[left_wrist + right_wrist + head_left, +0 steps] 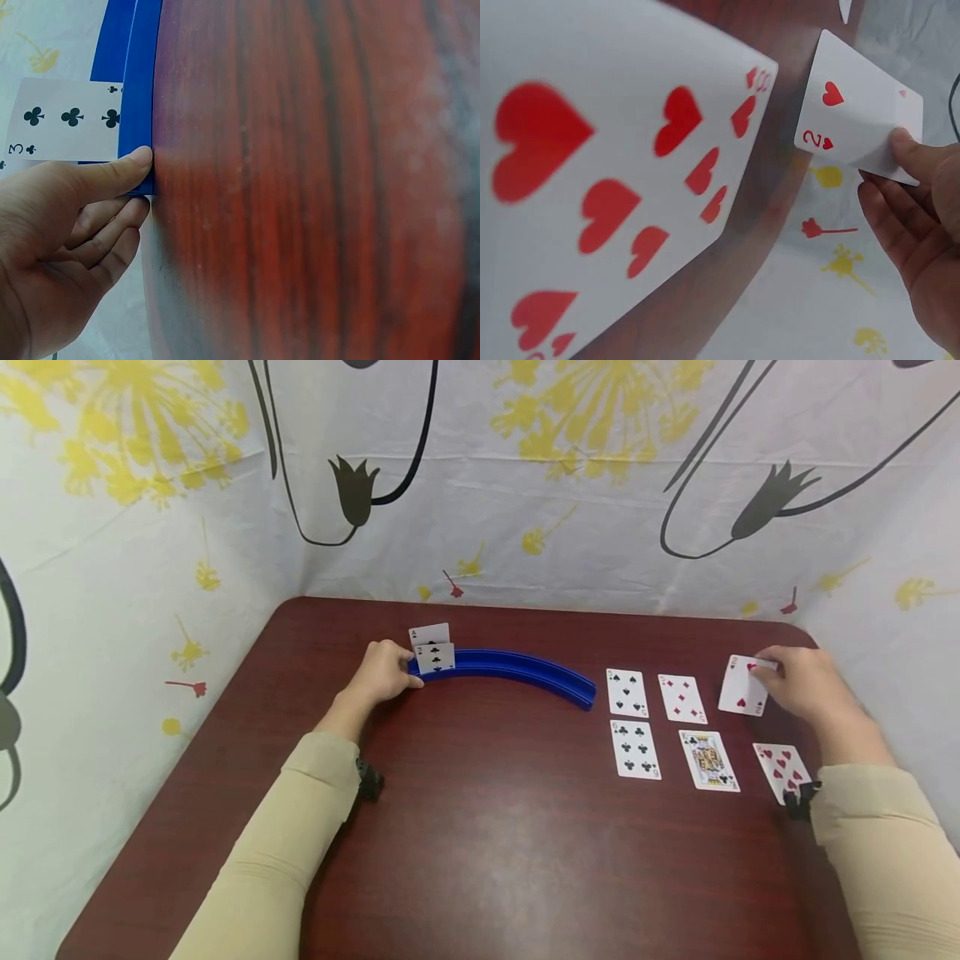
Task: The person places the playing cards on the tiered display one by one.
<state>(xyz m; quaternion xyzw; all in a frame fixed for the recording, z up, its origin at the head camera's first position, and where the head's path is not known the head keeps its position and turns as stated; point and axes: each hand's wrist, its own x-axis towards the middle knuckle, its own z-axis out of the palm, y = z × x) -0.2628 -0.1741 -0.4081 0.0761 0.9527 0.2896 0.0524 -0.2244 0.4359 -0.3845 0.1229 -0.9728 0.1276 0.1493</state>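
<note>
At the left end of a curved blue card holder [517,665], my left hand [384,672] grips the rail, thumb on its front. A three of clubs [67,120] stands in the holder beside that hand, with an ace [430,633] showing behind it. My right hand [806,685] pinches a two of hearts [855,112] by one edge, its thumb on the face and fingers behind. Under the right wrist lies an eight of hearts [778,768], partly covered by the wrist camera. That card fills the near left of the right wrist view.
Left of the right hand lie a five of spades [626,693] and a five of diamonds [682,699], face up. Nearer are a six of clubs [635,749] and a king [709,760]. Patterned white cloth [480,493] hangs behind the dark wood table [525,843].
</note>
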